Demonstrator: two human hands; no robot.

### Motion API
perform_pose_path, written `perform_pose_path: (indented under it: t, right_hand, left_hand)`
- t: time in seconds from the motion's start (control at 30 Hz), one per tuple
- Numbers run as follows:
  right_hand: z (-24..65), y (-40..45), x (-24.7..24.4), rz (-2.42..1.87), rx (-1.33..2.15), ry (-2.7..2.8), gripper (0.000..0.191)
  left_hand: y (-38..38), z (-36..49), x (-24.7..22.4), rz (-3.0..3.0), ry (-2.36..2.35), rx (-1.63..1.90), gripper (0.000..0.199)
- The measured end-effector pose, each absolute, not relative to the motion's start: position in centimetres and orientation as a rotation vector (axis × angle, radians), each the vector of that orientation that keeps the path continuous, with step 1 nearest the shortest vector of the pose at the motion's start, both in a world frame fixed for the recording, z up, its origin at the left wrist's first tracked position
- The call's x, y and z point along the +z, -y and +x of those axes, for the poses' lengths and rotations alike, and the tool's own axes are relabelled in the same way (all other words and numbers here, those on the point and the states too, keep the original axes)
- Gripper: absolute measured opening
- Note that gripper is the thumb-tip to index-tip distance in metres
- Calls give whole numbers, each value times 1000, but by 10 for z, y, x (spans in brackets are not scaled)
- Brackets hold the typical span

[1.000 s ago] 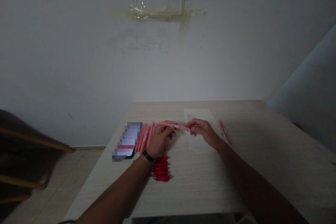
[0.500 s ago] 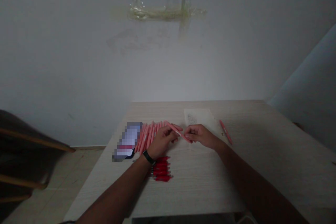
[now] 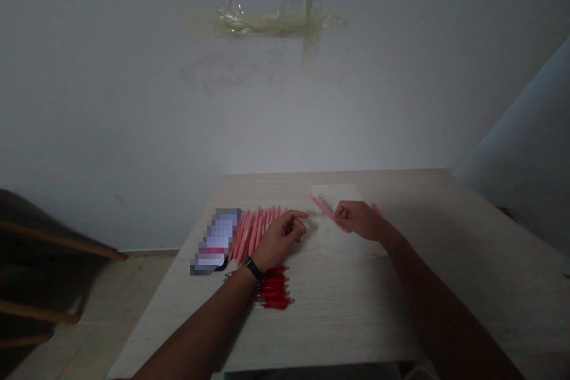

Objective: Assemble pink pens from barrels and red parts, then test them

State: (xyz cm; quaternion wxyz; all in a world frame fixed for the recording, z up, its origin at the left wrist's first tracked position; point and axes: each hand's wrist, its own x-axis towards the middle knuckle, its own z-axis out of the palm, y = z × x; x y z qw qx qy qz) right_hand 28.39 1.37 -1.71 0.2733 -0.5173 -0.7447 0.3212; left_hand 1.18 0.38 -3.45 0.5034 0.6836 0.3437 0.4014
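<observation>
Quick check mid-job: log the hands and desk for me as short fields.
Right hand: gripping a pink pen that slants over the pale sheet
Left hand: no pen visible in it, index finger extended, beside the pink row
Red pens: grouped on the table, partly hidden by the left forearm
Phone: left of the pink row
Lone pen: beyond the right wrist, mostly hidden

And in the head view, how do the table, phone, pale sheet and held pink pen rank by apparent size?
Table
Pale sheet, partly hidden by the right hand
Phone, pixelated
Pink pen, smallest
</observation>
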Motion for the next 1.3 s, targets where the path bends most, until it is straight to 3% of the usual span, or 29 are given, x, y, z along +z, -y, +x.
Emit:
perform_pose_path:
  t: [0.07,0.13,0.3,0.8,1.03,1.3]
  right_hand:
    - [303,-17,-12,-1630,576,2001,8]
    - [322,-20,-8,-1806,540,1963,12]
    - [372,-21,-9,-2040,631,1842,13]
    - [445,-9,-40,-2128,1031,1758,12]
    - [425,-19,-35,-2259,484,1790,14]
    - [412,-23,-38,-2333,503,1766,10]
  left_hand:
    - [-3,11,-35,1684,-846,968,30]
    - [-2,11,-34,1724,-861,955,30]
    - [0,11,-30,1795,-910,936,29]
    - [2,11,-26,1874,-928,918,28]
    - [2,11,-24,1939,-964,885,28]
    - [2,11,-24,1996,-994,857,26]
